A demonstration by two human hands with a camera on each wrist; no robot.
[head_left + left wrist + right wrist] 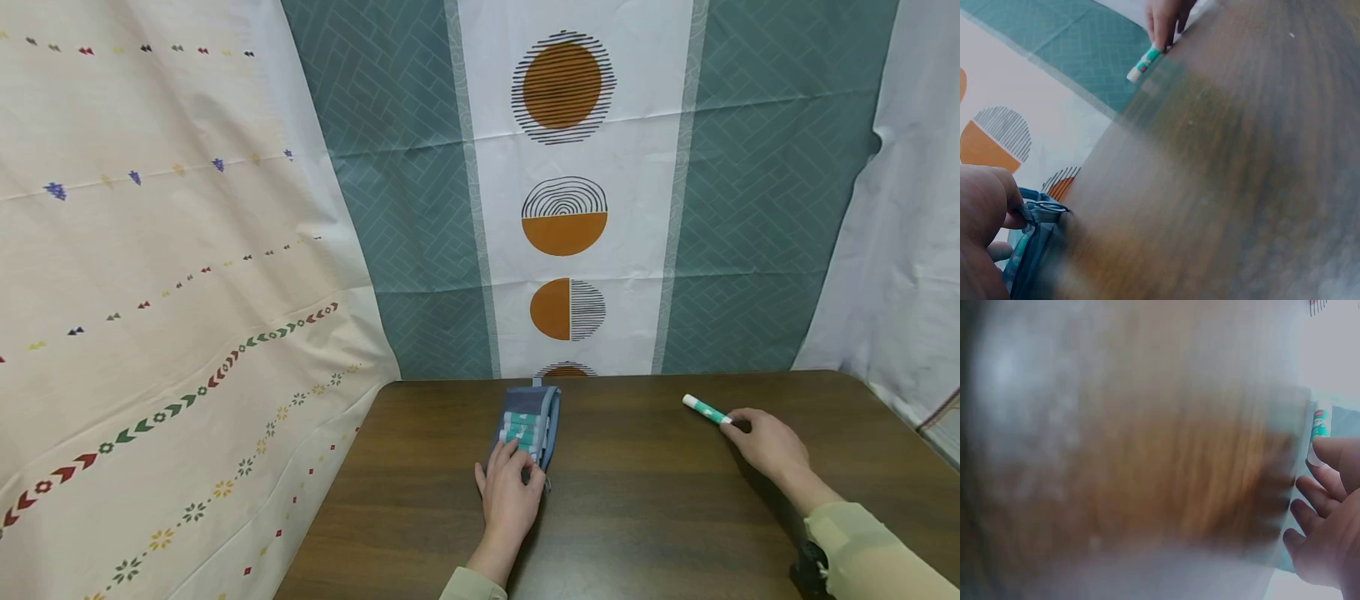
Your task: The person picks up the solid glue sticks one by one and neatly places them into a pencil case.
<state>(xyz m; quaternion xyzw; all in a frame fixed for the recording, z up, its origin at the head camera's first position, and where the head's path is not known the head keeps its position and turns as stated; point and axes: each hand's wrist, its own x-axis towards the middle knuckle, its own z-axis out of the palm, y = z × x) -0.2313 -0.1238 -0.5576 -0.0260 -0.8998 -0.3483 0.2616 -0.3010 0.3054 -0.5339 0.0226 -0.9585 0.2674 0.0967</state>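
A blue-grey zipped pencil case [521,400] lies near the table's far edge. Several green-and-white tubes [520,427] show side by side on its upper face. My left hand [510,492] holds the case by its near end, and in the left wrist view its fingers grip the edge beside the zipper pull [1047,205]. Off to the right, my right hand [768,446] pinches a green-and-white glue stick [705,409] by one end, its white end pointing away to the left. In the right wrist view the glue stick [1320,425] sits between thumb and forefinger, the other fingers spread loosely.
The brown wooden table [630,517] carries both hands' work. Behind it hangs a green and white cloth [637,317] with orange circles. A cream patterned cloth [187,333] drapes along the left side, a white one [900,250] on the right.
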